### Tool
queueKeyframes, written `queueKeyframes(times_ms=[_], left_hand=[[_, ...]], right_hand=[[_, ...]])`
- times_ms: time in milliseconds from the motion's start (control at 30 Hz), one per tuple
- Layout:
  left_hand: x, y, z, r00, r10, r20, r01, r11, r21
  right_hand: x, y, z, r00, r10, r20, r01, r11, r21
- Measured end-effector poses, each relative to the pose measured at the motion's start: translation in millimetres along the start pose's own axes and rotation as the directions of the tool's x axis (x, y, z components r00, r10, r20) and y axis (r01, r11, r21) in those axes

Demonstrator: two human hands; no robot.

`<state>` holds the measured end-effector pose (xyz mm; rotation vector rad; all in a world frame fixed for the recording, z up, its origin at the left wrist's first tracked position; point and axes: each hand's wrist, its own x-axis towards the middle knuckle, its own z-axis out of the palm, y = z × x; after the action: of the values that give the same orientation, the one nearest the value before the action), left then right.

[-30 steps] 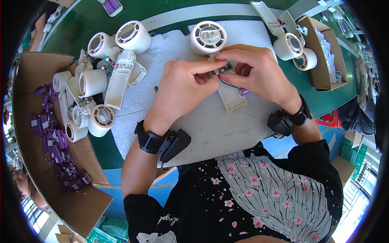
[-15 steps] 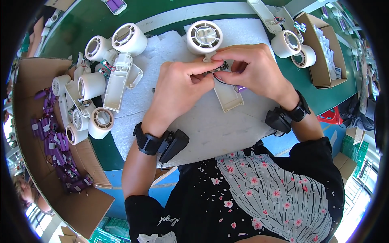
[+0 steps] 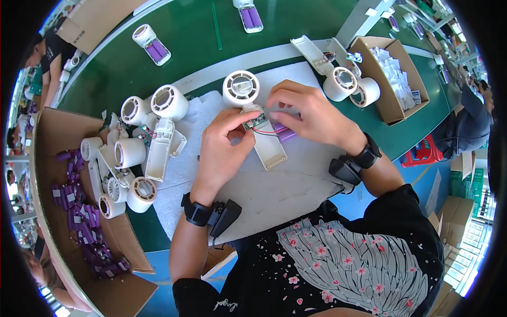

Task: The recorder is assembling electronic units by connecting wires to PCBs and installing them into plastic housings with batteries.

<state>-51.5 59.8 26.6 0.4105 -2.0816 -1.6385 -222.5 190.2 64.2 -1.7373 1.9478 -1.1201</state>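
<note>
A white handheld-fan housing (image 3: pixel 271 154) with a round fan head (image 3: pixel 241 89) lies on the foam-covered work surface in front of me. At the top of its handle sits a small green circuit board (image 3: pixel 257 123), from which red and black wires run toward a purple battery pack (image 3: pixel 285 133). My left hand (image 3: pixel 224 145) grips the circuit board at its left end between thumb and forefinger. Just right of the board, my right hand (image 3: pixel 314 113) hovers with bent fingers, thumb and forefinger apart. It partly covers the battery pack; nothing shows in its fingers.
Several white fan housings (image 3: pixel 161 153) crowd the left, beside a carton of purple battery packs (image 3: pixel 79 216). More open housings (image 3: pixel 338 82) and a carton of small white packets (image 3: pixel 393 79) stand at right. Two fans with batteries (image 3: pixel 157 52) lie on the green bench beyond.
My right hand has drawn off the circuit board to the right, its fingers parting. My left hand stays at the board. The view has shifted, showing more of the far bench.
</note>
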Motion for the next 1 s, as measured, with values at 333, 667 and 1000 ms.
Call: queueKeyframes(times_ms=[333,667,1000], left_hand=[[-1,-6,6,0.998,-0.033,-0.061,0.033,0.999,-0.007],[-2,-2,6,0.997,-0.050,-0.066,0.051,0.999,0.010],[-2,0,7,0.996,-0.052,-0.072,0.054,0.998,0.023]], right_hand=[[-30,-14,-28,0.984,0.052,0.169,-0.001,0.958,-0.288],[-23,-17,-22,0.974,-0.077,0.212,0.152,0.919,-0.364],[-15,-36,-11,0.915,0.103,0.391,0.180,0.762,-0.622]])
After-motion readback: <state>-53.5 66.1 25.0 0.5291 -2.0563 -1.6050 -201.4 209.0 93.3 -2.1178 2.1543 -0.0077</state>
